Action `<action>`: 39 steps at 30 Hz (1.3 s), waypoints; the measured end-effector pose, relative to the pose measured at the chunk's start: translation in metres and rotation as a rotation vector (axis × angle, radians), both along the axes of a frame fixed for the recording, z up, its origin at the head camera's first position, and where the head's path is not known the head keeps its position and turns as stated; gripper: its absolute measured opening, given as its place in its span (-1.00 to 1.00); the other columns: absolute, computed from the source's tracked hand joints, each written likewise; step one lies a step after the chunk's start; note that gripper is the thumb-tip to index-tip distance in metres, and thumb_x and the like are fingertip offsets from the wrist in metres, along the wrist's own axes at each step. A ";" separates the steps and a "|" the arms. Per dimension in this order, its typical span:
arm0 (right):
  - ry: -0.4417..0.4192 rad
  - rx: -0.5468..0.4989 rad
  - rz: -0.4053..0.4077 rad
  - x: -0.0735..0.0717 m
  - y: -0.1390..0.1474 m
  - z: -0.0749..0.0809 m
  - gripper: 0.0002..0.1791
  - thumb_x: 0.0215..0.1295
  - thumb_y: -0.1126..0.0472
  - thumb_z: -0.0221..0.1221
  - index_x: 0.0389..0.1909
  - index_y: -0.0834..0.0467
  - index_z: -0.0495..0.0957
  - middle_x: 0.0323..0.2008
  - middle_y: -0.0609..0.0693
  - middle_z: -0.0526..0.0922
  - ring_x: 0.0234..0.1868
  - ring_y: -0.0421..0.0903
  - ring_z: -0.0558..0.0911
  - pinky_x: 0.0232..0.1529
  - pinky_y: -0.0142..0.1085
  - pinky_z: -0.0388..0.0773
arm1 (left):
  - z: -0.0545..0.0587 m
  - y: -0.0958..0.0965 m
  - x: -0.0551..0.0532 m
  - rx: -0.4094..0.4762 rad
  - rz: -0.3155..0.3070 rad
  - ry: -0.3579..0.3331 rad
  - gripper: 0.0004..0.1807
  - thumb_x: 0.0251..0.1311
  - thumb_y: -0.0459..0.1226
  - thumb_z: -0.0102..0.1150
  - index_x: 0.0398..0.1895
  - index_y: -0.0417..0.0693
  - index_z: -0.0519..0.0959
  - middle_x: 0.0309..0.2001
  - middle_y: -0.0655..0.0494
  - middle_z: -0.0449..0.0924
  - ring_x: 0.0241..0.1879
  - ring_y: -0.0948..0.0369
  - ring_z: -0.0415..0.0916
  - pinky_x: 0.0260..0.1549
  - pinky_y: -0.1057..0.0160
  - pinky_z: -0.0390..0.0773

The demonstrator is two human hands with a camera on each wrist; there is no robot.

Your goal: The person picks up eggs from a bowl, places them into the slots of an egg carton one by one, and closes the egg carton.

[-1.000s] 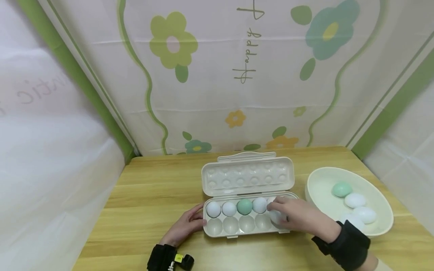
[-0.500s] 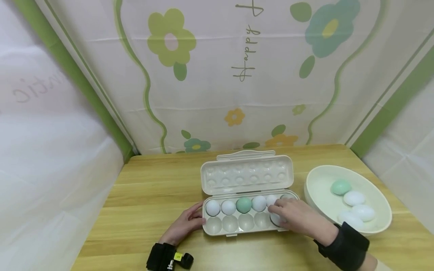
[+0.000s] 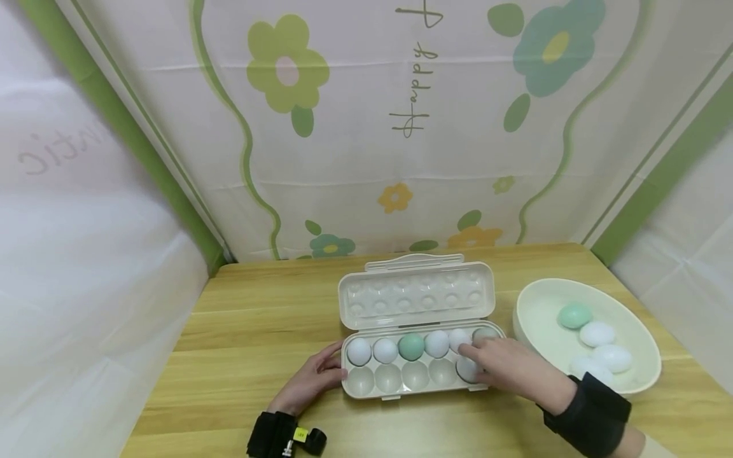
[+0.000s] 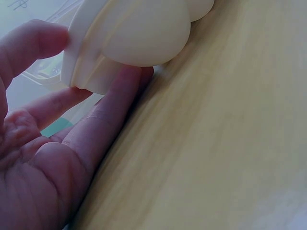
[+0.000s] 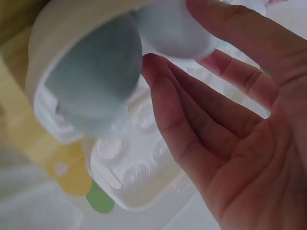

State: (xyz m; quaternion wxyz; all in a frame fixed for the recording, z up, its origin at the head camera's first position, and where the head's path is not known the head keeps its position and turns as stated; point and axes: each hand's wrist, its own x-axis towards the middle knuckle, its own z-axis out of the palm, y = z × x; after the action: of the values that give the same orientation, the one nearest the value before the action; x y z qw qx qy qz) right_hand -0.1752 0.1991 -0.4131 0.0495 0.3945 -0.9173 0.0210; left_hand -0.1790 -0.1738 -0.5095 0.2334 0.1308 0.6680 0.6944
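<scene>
An open cream egg carton [image 3: 395, 388] lies mid-table. At its left end my left hand [image 3: 309, 380] grips it, thumb on the rim and fingers beneath, as the left wrist view shows. White eggs [image 3: 359, 351], a green egg [image 3: 411, 346] and a pale green egg [image 3: 485, 334] fill the back row. My right hand [image 3: 512, 369] holds a white egg [image 3: 467, 369] seated in the front row, thumb and fingertips around it. In the right wrist view the pale green egg [image 5: 96, 76] sits beside those fingers. That hand hides the front row's right end.
Right of the carton stands a cream bowl [image 3: 535, 318] with a green egg [image 3: 575, 315] and several white eggs [image 3: 613, 358]. The raised lid [image 3: 416, 296] leans back behind the carton. Printed curtains [image 3: 343, 159] enclose the wooden table [image 3: 258, 305] at the back and sides.
My right hand has shifted slightly right over the front-row white egg, uncovering more of it and the pale green egg behind. My left hand has stayed at the carton's end.
</scene>
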 end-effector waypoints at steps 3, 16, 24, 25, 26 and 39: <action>0.027 -0.004 -0.019 0.000 0.008 0.010 -0.66 -0.21 0.34 0.26 -0.32 0.07 0.45 -0.58 -0.14 0.39 -0.64 -0.24 0.31 -0.68 -0.38 0.30 | 0.000 0.000 0.001 -0.004 -0.001 0.004 -0.30 0.21 -0.29 0.09 0.39 -0.08 0.06 0.12 -0.32 0.42 0.01 0.09 0.46 -0.08 0.26 0.51; -0.119 0.067 -0.184 -0.016 0.073 0.058 -0.70 -0.16 0.30 0.37 -0.42 0.12 0.44 -0.51 -0.08 0.51 -0.52 -0.16 0.45 -0.52 -0.27 0.42 | 0.003 -0.007 0.002 -0.022 0.009 0.016 -0.29 0.21 -0.29 0.09 0.40 -0.07 0.04 0.12 -0.31 0.43 0.01 0.07 0.45 -0.06 0.26 0.48; -0.391 0.108 -0.289 -0.031 0.105 0.040 -0.74 -0.26 0.39 0.29 -0.57 0.13 0.38 -0.60 -0.09 0.37 -0.56 -0.15 0.27 -0.51 -0.29 0.29 | 0.002 -0.006 0.002 -0.021 0.011 0.011 -0.29 0.21 -0.31 0.09 0.40 -0.08 0.05 0.12 -0.33 0.42 0.02 0.06 0.45 -0.06 0.26 0.49; -0.402 0.119 -0.305 -0.032 0.107 0.037 -0.73 -0.30 0.40 0.27 -0.59 0.14 0.37 -0.61 -0.08 0.35 -0.57 -0.15 0.26 -0.53 -0.30 0.27 | 0.001 -0.006 0.002 -0.020 0.010 0.008 -0.29 0.21 -0.31 0.09 0.40 -0.09 0.05 0.12 -0.33 0.43 0.02 0.06 0.45 -0.06 0.26 0.49; -0.417 0.133 -0.322 -0.033 0.109 0.035 -0.72 -0.34 0.40 0.27 -0.60 0.14 0.36 -0.62 -0.08 0.32 -0.58 -0.14 0.24 -0.54 -0.31 0.25 | 0.000 -0.006 0.002 -0.018 0.009 0.003 -0.29 0.21 -0.31 0.09 0.40 -0.09 0.05 0.12 -0.32 0.42 0.02 0.06 0.45 -0.07 0.26 0.50; -0.492 0.401 -0.421 -0.036 0.118 0.020 -0.56 -0.38 0.34 0.41 -0.62 0.16 0.26 -0.67 -0.06 0.31 -0.61 -0.11 0.27 -0.61 -0.32 0.28 | -0.002 -0.001 -0.001 -0.010 -0.006 0.005 -0.29 0.21 -0.30 0.09 0.40 -0.08 0.05 0.14 -0.32 0.40 0.04 0.04 0.44 -0.05 0.26 0.49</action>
State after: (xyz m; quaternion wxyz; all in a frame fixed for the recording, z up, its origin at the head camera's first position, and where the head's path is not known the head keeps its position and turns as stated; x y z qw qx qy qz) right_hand -0.2114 0.3168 -0.3935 -0.2474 0.1826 -0.9486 -0.0755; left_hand -0.1797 -0.1749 -0.5116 0.2343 0.1333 0.6718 0.6899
